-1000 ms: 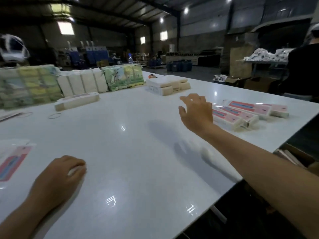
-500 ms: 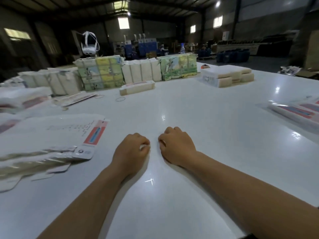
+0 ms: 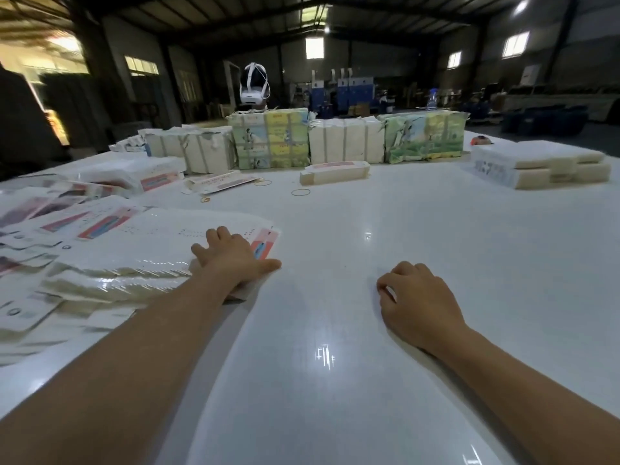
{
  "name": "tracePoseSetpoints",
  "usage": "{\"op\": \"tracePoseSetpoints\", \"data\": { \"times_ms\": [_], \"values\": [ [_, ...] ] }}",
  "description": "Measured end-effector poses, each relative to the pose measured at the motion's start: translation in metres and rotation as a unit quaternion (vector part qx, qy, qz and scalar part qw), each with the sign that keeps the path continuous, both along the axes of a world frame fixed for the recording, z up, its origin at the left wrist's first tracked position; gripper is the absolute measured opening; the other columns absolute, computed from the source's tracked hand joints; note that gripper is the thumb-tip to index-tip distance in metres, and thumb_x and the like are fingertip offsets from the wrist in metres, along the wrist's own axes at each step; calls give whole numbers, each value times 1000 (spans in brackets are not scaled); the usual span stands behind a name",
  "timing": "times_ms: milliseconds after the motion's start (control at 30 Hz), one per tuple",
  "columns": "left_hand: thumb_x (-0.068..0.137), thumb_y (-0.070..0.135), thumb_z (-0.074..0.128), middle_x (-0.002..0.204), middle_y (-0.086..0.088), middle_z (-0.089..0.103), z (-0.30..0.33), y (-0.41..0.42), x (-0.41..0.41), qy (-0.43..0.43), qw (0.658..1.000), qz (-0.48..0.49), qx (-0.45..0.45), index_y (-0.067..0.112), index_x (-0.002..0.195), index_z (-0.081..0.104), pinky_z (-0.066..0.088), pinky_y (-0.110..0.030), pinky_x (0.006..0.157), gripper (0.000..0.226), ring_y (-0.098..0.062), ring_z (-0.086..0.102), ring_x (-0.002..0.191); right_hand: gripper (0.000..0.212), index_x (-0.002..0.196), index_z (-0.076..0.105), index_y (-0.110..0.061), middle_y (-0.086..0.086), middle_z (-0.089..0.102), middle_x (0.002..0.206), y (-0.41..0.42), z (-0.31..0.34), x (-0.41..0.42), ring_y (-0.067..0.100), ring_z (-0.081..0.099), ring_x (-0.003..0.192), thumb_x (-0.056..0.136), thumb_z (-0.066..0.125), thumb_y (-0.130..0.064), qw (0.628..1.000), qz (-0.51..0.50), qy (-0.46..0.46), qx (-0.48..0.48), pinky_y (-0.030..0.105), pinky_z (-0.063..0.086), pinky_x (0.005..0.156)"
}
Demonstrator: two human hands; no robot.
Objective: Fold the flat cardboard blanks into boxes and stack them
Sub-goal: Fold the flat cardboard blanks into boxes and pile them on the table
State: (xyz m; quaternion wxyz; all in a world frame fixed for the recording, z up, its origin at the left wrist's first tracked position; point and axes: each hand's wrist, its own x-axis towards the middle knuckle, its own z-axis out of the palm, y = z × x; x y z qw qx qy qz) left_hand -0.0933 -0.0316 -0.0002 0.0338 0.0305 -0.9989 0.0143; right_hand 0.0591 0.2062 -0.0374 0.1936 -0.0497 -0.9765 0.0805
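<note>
Warehouse: steel roof point(image 3: 268, 15), bundled packaging stock point(image 3: 345, 144)

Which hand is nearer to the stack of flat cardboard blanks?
The left hand: it rests flat on the stack of flat cardboard blanks. The right hand lies apart on the bare table, to the stack's right.
</note>
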Motion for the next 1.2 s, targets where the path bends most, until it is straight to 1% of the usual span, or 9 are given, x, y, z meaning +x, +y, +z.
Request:
{"op": "tracePoseSetpoints", "data": {
  "times_ms": [167,367,433,533,667,900,967,1100,1200],
  "values": [
    [81,67,51,126,-12,38,2,8,-8,-16,998,-41,-38,15,124,51,31,-43,87,67,-30,33,119,27,105,66,-20,-3,57,106,-1,-1,-2,19,47,99,96,42,-27,1000,5,6,-13,34,42,83],
    [79,43,65,83,-2,58,28,19,-8,-97,991,-80,-39,12,103,57,44,-28,63,39,-20,57,78,28,107,67,-21,-4,58,109,-2,-3,-2,19,47,101,96,42,-26,1000,5,6,-15,31,39,80],
    [76,37,73,98,-7,60,34,18,-10,-136,989,-51,19,9,113,53,48,-32,73,50,-25,59,87,28,108,67,-21,-4,58,109,-2,-4,-1,19,47,102,96,43,-26,1000,5,9,-18,30,38,80],
    [71,29,81,99,-14,55,35,8,-10,-169,972,16,160,6,129,42,46,-36,59,73,-28,56,76,28,109,67,-21,-4,59,110,-2,-5,-1,18,48,102,96,43,-25,1000,9,16,-25,30,39,81],
    [67,21,82,100,-15,56,28,9,-12,-119,976,33,179,2,121,43,49,-36,68,69,-28,56,87,28,107,67,-21,-4,58,110,-3,-4,-2,18,48,102,96,42,-26,1000,2,9,-23,31,39,82],
    [83,13,66,96,4,56,37,33,20,-45,915,-168,364,32,114,49,50,-24,47,40,-15,66,68,30,115,65,-17,0,60,116,0,-2,-4,21,50,108,97,42,-24,995,6,19,-94,30,38,87],
    [84,16,67,95,9,61,43,38,46,-78,882,-247,394,41,108,50,50,-20,47,39,-12,69,66,30,105,66,-6,10,64,106,5,7,-3,26,57,99,98,42,-23,949,-20,97,-299,33,44,81],
    [84,21,67,95,17,64,39,42,83,-119,843,-339,399,49,111,52,51,-17,55,42,-6,69,73,47,85,64,-12,9,66,74,18,33,9,20,59,55,98,39,-49,653,-40,74,-753,25,41,44],
    [75,37,64,88,28,66,27,42,103,-151,835,-372,377,65,90,55,51,-16,59,33,0,67,78,33,79,63,-11,7,63,66,21,36,17,19,58,51,95,49,-36,643,40,2,-765,21,36,38]
  ]
}}
